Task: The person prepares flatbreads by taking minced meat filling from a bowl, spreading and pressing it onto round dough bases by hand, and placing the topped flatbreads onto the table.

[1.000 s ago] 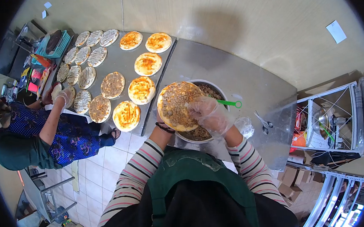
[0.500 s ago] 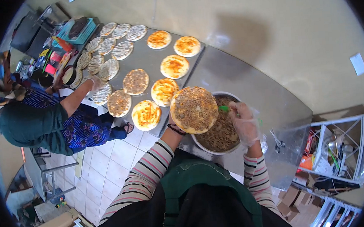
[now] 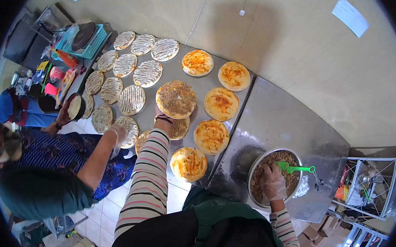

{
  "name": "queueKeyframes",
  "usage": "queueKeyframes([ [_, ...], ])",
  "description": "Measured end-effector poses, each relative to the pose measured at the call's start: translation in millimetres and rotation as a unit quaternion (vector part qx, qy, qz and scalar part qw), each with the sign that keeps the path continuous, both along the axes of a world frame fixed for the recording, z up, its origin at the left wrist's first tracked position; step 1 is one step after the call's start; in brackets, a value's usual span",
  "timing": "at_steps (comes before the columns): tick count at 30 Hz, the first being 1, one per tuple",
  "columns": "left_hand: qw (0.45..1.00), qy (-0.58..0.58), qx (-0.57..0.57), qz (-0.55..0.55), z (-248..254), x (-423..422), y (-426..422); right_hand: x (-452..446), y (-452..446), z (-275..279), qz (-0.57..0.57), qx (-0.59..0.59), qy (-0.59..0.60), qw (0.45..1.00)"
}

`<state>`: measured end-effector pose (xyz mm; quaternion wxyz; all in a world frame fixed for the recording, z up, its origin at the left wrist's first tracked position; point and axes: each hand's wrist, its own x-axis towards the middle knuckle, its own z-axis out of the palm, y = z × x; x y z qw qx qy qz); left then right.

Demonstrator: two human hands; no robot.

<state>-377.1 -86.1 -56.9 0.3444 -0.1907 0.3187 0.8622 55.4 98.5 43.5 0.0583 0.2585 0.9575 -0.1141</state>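
Note:
My left hand (image 3: 160,114) holds a round flatbread topped with brown minced filling (image 3: 176,99) from beneath, raised over the left part of the steel table; most of its fingers are hidden under the bread. In a thin clear glove, my right hand (image 3: 273,184) reaches down into a round metal bowl (image 3: 253,194) of brown crumbly filling (image 3: 280,156), its fingers curled into the filling. Right beside that hand, a green scoop (image 3: 295,167) lies in the bowl with its handle over the right rim. Below the held bread, another topped flatbread (image 3: 179,129) is partly covered.
Several flatbreads with orange-red sauce (image 3: 221,104) and several with white drizzle (image 3: 148,73) lie on the steel table (image 3: 289,112). At the left, a co-worker's gloved hand (image 3: 117,137) touches a flatbread, near a dark pan (image 3: 74,107). Scissors (image 3: 319,182) lie right of the bowl.
My left hand has carried the topped flatbread left, away from the bowl and over the other breads. My right hand has gone down into the filling. The view has shifted.

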Motion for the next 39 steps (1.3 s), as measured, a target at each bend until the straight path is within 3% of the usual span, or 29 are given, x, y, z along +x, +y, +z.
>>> queueKeyframes([
  [3, 1.000, -0.017, -0.009, -0.011, -19, -42, 2, 2, -6, 12, -0.056, -0.053, -0.009, 0.997],
  [5, 0.999, -0.025, -0.015, -0.018, -32, -62, 5, 2, -15, 13, -0.114, 0.045, 0.033, 0.992],
  [6, 0.999, -0.029, -0.019, -0.022, -38, -72, 8, -3, -21, 19, -0.176, 0.020, -0.007, 0.984],
  [15, 0.996, -0.060, -0.068, -0.024, -73, -127, 6, 1, -33, -3, -0.208, -0.006, 0.041, 0.977],
  [16, 0.957, 0.050, -0.258, -0.120, -71, -135, 2, -3, -34, -1, -0.211, 0.014, 0.054, 0.976],
  [17, 0.863, 0.156, -0.432, -0.210, -69, -142, -3, -3, -35, -2, -0.211, 0.012, 0.053, 0.976],
  [18, 0.718, 0.253, -0.580, -0.289, -71, -147, -8, 2, -36, -4, -0.201, 0.002, 0.046, 0.979],
  [19, 0.718, 0.253, -0.580, -0.290, -73, -151, -13, 6, -36, -7, -0.191, -0.006, 0.040, 0.981],
  [21, 0.364, 0.462, -0.709, -0.389, -95, -163, -27, 17, -34, -15, -0.214, -0.026, 0.051, 0.975],
  [22, 0.575, 0.439, -0.639, -0.262, -147, -168, -46, 20, -32, -17, -0.237, -0.046, 0.062, 0.969],
  [23, 0.575, 0.439, -0.639, -0.263, -140, -168, -45, 20, -30, -17, -0.237, -0.047, 0.062, 0.968],
  [24, 0.501, 0.474, -0.645, -0.328, -134, -170, -43, 20, -28, -17, -0.254, -0.049, 0.075, 0.963],
  [25, 0.423, 0.505, -0.644, -0.389, -81, -159, -31, 21, -27, -17, -0.271, -0.050, 0.086, 0.957],
  [26, 0.517, 0.403, -0.660, -0.367, -22, -139, -12, 22, -25, -16, -0.274, -0.050, 0.085, 0.957],
  [29, 0.519, 0.509, -0.627, -0.281, -14, -146, 28, 21, -24, -8, -0.249, 0.018, 0.061, 0.967],
  [31, 0.537, 0.483, -0.608, -0.329, -15, -163, 67, 17, -26, 0, -0.301, -0.023, 0.045, 0.952],
  [33, 0.387, 0.579, -0.586, -0.414, -42, -196, 96, 6, -30, 10, -0.293, 0.020, 0.050, 0.955],
  [35, 0.439, 0.519, -0.589, -0.437, -77, -225, 113, -3, -38, 27, -0.344, -0.004, 0.050, 0.937],
  [36, 0.565, 0.477, -0.552, -0.386, -101, -243, 114, 20, -39, 11, -0.327, 0.054, 0.014, 0.943],
  [37, 0.681, 0.418, -0.498, -0.336, -131, -242, 126, 28, -41, 17, -0.354, 0.015, 0.012, 0.935],
  [39, 0.680, 0.435, -0.451, -0.381, -142, -208, 187, 6, -41, 25, -0.375, -0.030, -0.007, 0.927],
])
